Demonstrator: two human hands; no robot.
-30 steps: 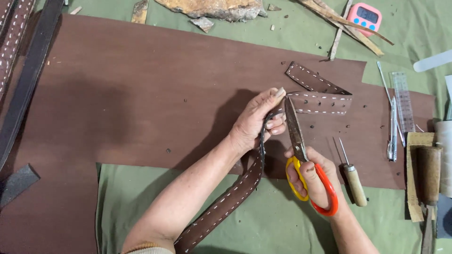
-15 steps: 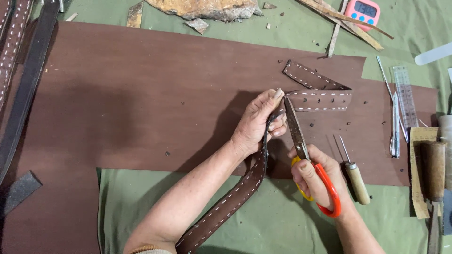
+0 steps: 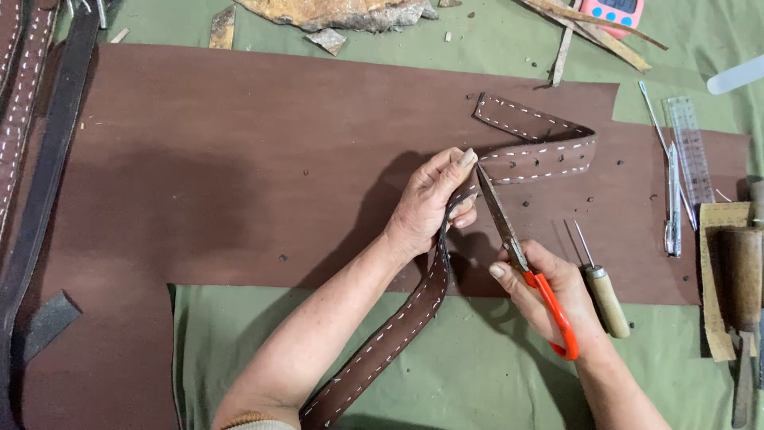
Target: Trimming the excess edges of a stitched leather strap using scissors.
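Green-clothed tabletop (image 3: 493, 374): left hand (image 3: 430, 203) pinches stitched leather strap (image 3: 398, 334), running near-edge to far-right; right hand (image 3: 549, 291) grips scissors (image 3: 509, 239), closed blades alongside strap.

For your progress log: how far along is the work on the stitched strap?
Done: white stitching runs along the brown strap. In hand: the left hand pinches it while the right hand holds orange-handled scissors, blades at its edge. Left: the cut shows no visible result yet; the awl lies unused.

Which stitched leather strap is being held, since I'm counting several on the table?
The brown strap with white stitching in the left hand, beside the scissors in the right hand. The other straps lie untouched at the far left.
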